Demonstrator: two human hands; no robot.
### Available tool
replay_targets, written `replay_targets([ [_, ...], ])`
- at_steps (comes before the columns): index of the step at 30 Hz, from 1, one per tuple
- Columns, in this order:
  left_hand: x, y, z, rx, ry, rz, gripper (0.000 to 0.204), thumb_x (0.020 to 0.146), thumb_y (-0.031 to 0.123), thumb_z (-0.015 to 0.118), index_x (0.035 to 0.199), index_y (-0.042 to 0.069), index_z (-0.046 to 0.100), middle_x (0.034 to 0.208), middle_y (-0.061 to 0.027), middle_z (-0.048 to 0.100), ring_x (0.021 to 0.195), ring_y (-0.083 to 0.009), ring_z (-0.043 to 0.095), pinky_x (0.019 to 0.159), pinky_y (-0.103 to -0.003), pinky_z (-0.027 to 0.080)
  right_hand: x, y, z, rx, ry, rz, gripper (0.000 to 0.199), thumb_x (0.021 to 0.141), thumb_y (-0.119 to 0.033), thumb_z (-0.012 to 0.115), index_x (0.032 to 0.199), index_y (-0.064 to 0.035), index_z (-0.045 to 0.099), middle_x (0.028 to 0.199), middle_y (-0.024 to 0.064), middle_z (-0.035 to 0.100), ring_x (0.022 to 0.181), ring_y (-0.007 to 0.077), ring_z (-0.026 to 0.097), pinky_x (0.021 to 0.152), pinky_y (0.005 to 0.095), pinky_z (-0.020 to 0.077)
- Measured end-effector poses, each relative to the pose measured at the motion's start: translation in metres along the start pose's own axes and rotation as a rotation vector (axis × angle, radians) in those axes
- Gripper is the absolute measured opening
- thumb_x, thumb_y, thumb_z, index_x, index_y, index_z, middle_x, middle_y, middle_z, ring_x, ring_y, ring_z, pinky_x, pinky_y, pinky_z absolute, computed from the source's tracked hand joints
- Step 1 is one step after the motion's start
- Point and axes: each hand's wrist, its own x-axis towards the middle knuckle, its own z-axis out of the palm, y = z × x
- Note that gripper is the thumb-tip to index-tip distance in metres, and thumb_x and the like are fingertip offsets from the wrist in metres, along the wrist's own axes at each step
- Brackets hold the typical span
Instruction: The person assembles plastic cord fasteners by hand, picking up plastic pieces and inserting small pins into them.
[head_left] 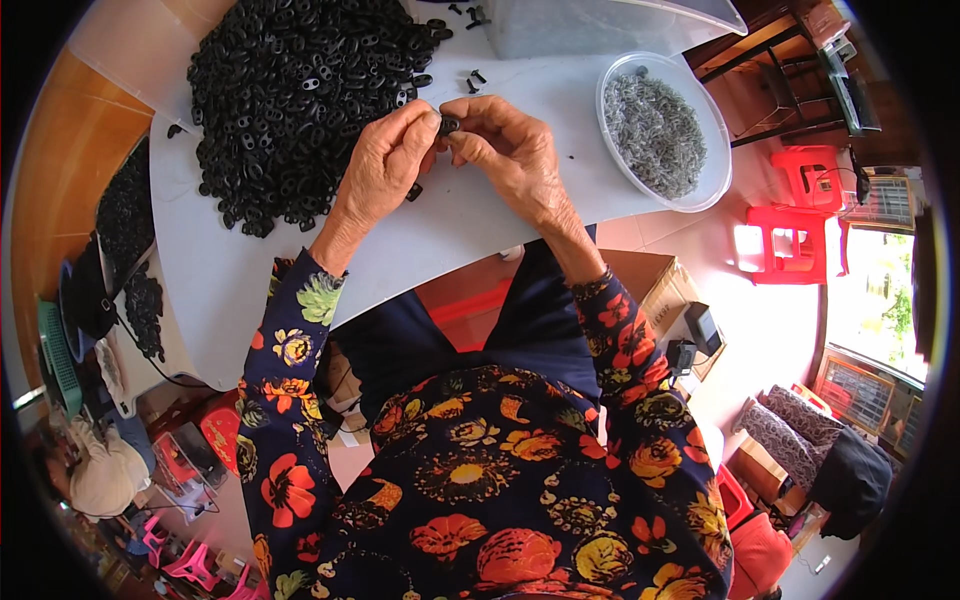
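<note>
Above the near part of the table, my left hand (383,165) and my right hand (515,158) meet, thumbs and fingers pinched together. Between the fingertips is a small black plastic piece (449,125), mostly hidden by them. Left of my hands spreads a big heap of black oval plastic pieces (290,100), several showing two holes. A few small black pins (476,79) lie on the table (560,120) just beyond my fingers. To the right stands a round clear tub (716,160) full of tiny clear-grey parts (655,130), too fine to make out.
A clear plastic bin (600,28) stands at the table's far side, with more black pins (474,14) beside it. Red stools (790,240) are off to the right, and an open cardboard box (665,300) sits below the table edge. A person (100,470) is at the lower left.
</note>
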Motion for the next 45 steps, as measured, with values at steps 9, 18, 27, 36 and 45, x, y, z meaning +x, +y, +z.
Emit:
replay_targets([
  [9,-0.002,-0.003,0.006,0.084,0.084,0.067,0.017,0.095,0.015,0.053,0.084,0.002,0.052,0.058,-0.0002,0.045,0.054,-0.0065,0.037,0.048,-0.025,0.035,0.002,-0.002,0.001,-0.034,-0.011,0.018,0.020,0.087,-0.002,0.058,0.107,0.0039,0.059,0.083,0.0040,0.063,0.072,0.0081,0.056,0.070,0.0232,0.0497],
  [18,0.005,-0.007,-0.009,-0.079,0.224,-0.053,0.034,0.097,0.025,0.048,0.074,0.002,0.053,0.058,0.0023,0.045,0.054,-0.0054,0.039,0.050,-0.022,0.035,0.002,-0.013,0.000,-0.069,-0.059,-0.053,0.010,0.092,-0.004,0.050,0.096,0.0038,0.054,0.075,0.0047,0.060,0.066,0.0074,0.053,0.062,0.0215,0.0460],
  [27,0.013,-0.020,-0.024,-0.257,0.317,0.060,0.042,0.097,0.031,0.045,0.064,0.005,0.045,0.059,0.0008,0.045,0.061,-0.0094,0.045,0.061,-0.024,0.038,0.087,-0.114,-0.048,0.186,0.039,-0.174,0.020,0.079,-0.010,0.071,0.091,0.0020,0.061,0.074,0.0100,0.060,0.065,0.0198,0.060,0.060,0.0291,0.0492],
  [36,0.009,-0.010,-0.026,-0.202,0.360,-0.029,0.043,0.097,0.037,0.044,0.069,0.005,0.050,0.063,0.0003,0.051,0.060,-0.0071,0.043,0.058,-0.023,0.037,0.071,-0.012,0.012,-0.916,-0.071,-0.286,0.015,0.083,-0.006,0.060,0.097,-0.0021,0.065,0.076,0.0139,0.064,0.065,0.0267,0.061,0.065,0.0379,0.0505],
  [45,0.011,-0.007,-0.019,-0.225,0.284,-0.026,0.040,0.098,0.033,0.045,0.071,0.005,0.049,0.059,0.0019,0.044,0.059,-0.0070,0.041,0.057,-0.023,0.036,0.090,-0.005,0.005,-1.390,-0.301,-0.221,0.015,0.079,-0.011,0.064,0.093,-0.0046,0.066,0.093,0.0119,0.064,0.086,0.0334,0.062,0.077,0.0436,0.0493],
])
